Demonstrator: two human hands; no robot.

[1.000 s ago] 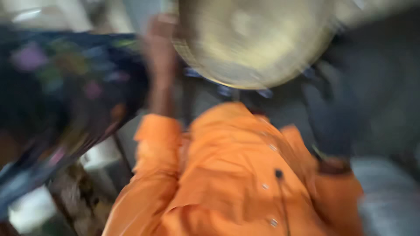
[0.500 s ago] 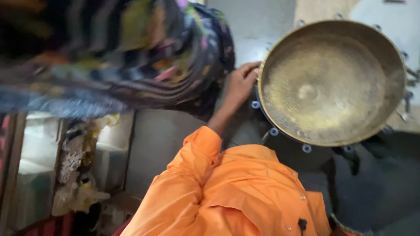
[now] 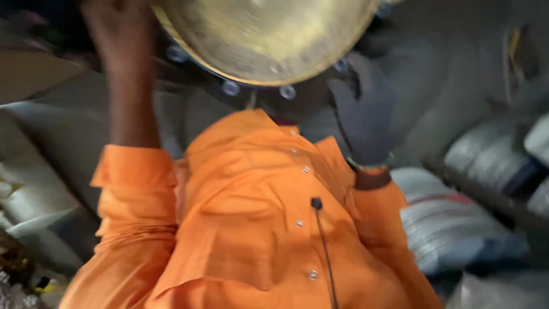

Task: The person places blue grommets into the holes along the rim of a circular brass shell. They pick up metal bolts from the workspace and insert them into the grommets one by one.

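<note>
The brass bowl (image 3: 266,37) is up at the top edge, its rim ringed by studs. The left hand (image 3: 117,40) grips its left rim; the gloved right hand (image 3: 363,117) spreads open just under the right rim. Sacks (image 3: 457,223) crowd the right.

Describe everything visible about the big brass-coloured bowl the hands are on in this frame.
The bowl is a wide, round, shallow vessel of dull golden metal, its inside marked by fine concentric lines. Only its lower part shows; the top is cut off by the frame. It sits against a dark ring with pale round studs along the edge. The bare left hand is at its left rim; the dark-gloved right hand is just below its right edge, contact unclear in the blur.
</note>
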